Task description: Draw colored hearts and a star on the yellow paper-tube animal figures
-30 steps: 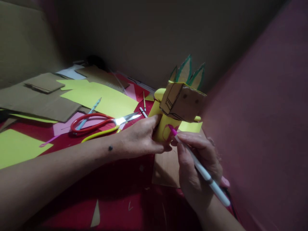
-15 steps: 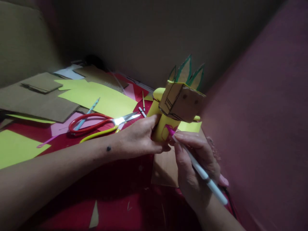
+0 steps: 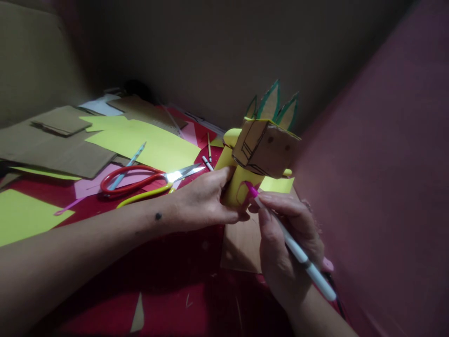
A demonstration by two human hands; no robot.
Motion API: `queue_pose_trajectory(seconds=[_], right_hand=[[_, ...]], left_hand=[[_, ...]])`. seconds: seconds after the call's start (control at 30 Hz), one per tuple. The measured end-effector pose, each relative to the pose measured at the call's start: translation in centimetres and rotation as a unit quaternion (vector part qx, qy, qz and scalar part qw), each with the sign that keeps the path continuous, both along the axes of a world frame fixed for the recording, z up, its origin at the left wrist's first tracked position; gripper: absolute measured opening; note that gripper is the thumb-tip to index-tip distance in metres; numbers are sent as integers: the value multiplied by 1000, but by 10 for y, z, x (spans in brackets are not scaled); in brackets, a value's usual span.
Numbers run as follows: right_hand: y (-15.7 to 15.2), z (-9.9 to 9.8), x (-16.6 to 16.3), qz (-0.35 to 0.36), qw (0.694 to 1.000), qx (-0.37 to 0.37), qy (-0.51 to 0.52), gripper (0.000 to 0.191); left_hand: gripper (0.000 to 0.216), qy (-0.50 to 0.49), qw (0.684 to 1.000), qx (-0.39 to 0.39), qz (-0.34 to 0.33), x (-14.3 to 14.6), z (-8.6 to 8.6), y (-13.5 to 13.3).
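Note:
A figure made of yellow paper rolls and a cardboard box head (image 3: pixel 271 147) stands tilted, with green-edged cardboard spikes (image 3: pixel 269 102) on top. My left hand (image 3: pixel 206 196) is wrapped around its yellow paper tube (image 3: pixel 233 189), thumb on the near side. In a pinch, my right hand (image 3: pixel 291 243) holds a white felt-tip pen (image 3: pixel 296 247) with a magenta tip. That tip touches or nearly touches the tube beside a thin pink curved outline. Left of the figure, scissors (image 3: pixel 157 181) with red and yellow handles lie half open.
Sheets of yellow paper (image 3: pixel 150 142) and brown cardboard (image 3: pixel 52 145) cover the left of the red table surface (image 3: pixel 168 281). A light-blue pencil (image 3: pixel 128 166) passes under the scissors' handle. A wall (image 3: pixel 386 187) rises close on the right.
The pen tip and my right hand have shifted slightly to the right along the tube. My left hand keeps its hold, and the figure has hardly moved.

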State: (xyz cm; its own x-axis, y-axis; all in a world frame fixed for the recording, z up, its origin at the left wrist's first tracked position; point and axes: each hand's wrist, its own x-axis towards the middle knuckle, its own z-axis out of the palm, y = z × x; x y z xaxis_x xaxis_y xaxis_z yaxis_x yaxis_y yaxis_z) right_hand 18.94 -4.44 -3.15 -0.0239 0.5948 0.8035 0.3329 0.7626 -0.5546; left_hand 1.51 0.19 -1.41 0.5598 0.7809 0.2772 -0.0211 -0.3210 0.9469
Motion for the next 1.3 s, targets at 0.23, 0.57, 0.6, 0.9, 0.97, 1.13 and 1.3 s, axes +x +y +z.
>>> queue_pose_trajectory(seconds=[0.23, 0.57, 0.6, 0.9, 0.97, 1.13, 1.3], right_hand=[[1, -4, 0, 11, 999, -9, 31, 21], [1, -3, 0, -2, 1000, -9, 29, 19], [1, -2, 0, -2, 1000, -5, 21, 19], [-1, 1, -1, 5, 1000, 1, -3, 23], [-2, 1, -1, -2, 1000, -2, 0, 21], [-1, 2, 0, 22, 1000, 1, -15, 24], [0, 2, -1, 35, 999, -2, -15, 28]], left_hand=[[28, 12, 1000, 15, 0, -1, 1, 0], [27, 5, 1000, 29, -6, -2, -3, 1], [27, 5, 1000, 28, -5, -2, -3, 1], [33, 11, 1000, 17, 14, 0, -3, 2], [33, 17, 1000, 16, 14, 0, -2, 2], [30, 12, 1000, 14, 10, 0, 0, 2], [30, 8, 1000, 5, 25, 1, -1, -1]])
